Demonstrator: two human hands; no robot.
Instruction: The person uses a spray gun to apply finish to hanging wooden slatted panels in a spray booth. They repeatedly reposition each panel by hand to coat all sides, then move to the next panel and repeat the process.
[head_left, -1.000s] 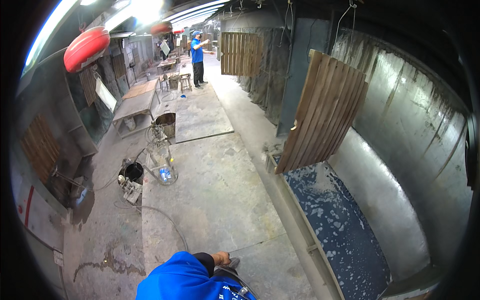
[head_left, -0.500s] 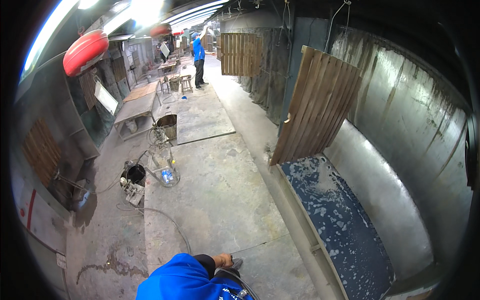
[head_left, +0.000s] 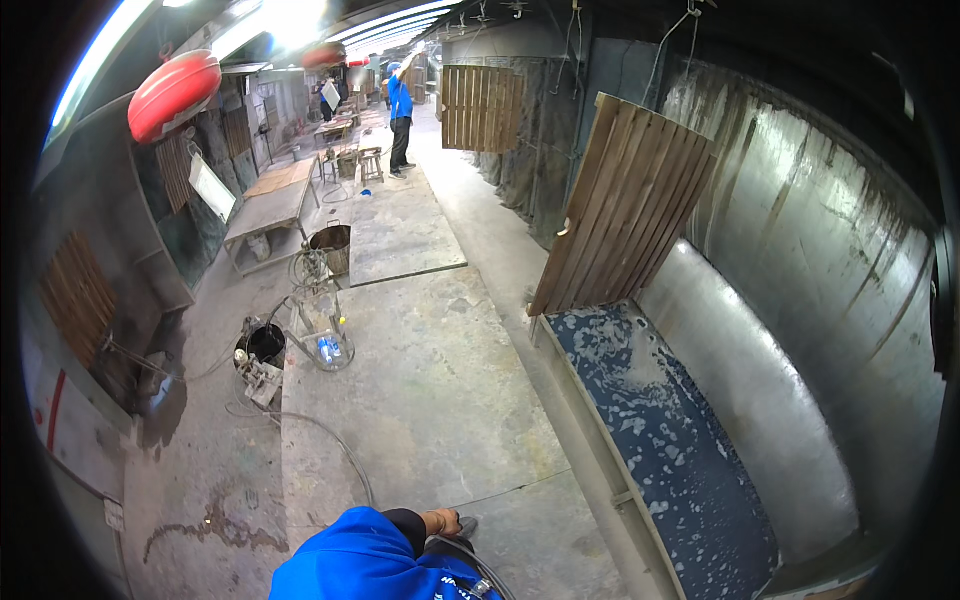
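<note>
My left arm, in a blue sleeve with a dark cuff, bends across the lower edge of the picture. My left hand (head_left: 440,521) is low in front of me with its fingers curled, and what they may hold is hidden. Just below it a grey hose (head_left: 484,568) with a metal fitting curves past my body. A grey shoe tip (head_left: 468,527) shows beside the fingers. My right hand is out of view. Ahead on the right, a brown slatted wood panel (head_left: 622,210) hangs over the far end of a trough (head_left: 610,460) of dark blue liquid with pale foam.
A wet metal sheet wall (head_left: 800,200) backs the trough. On the left stand a dark bucket (head_left: 266,343), a wire-frame stand (head_left: 325,325), another bucket (head_left: 332,245) and a workbench (head_left: 270,200). A hose (head_left: 340,440) crosses the floor. A co-worker (head_left: 400,110) in blue stands far ahead, arm raised.
The view has shifted slightly, so the panel, trough and buckets sit a little further left. My left hand stays low in nearly the same place.
</note>
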